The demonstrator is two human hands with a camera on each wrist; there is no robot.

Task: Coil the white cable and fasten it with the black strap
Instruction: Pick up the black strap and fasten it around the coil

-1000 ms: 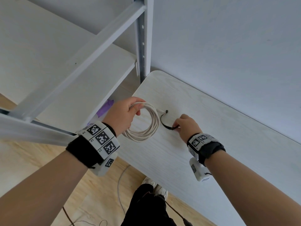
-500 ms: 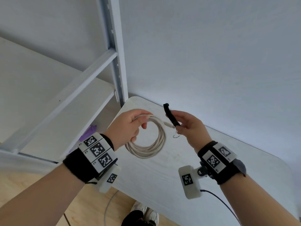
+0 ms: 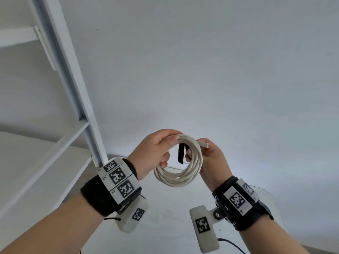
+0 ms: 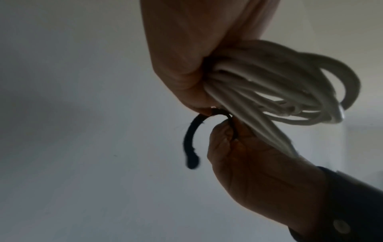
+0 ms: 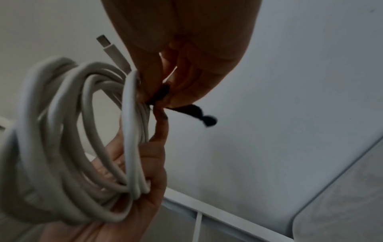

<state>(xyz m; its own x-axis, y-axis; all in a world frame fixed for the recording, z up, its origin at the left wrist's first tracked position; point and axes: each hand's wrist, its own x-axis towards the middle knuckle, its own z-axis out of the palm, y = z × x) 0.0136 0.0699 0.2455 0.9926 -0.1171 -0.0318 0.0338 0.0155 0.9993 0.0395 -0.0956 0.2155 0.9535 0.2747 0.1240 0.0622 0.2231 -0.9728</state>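
The left hand (image 3: 156, 153) grips the coiled white cable (image 3: 180, 178) at its top, fingers curled round the bundled loops. Just beside it, the right hand (image 3: 211, 158) pinches the black strap (image 3: 181, 153) inside the ring (its free end seems to hang loose). The coil is made; fastening is in hand. Next the strap must pass round the bundle and close. The table (image 3: 165, 208) lies well below, with open air all round.

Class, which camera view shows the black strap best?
The left wrist view: the black strap curves clear against the wall, pinched by the right hand. The right wrist view shows only its blurred tail; the head view shows a short piece behind the white cable.
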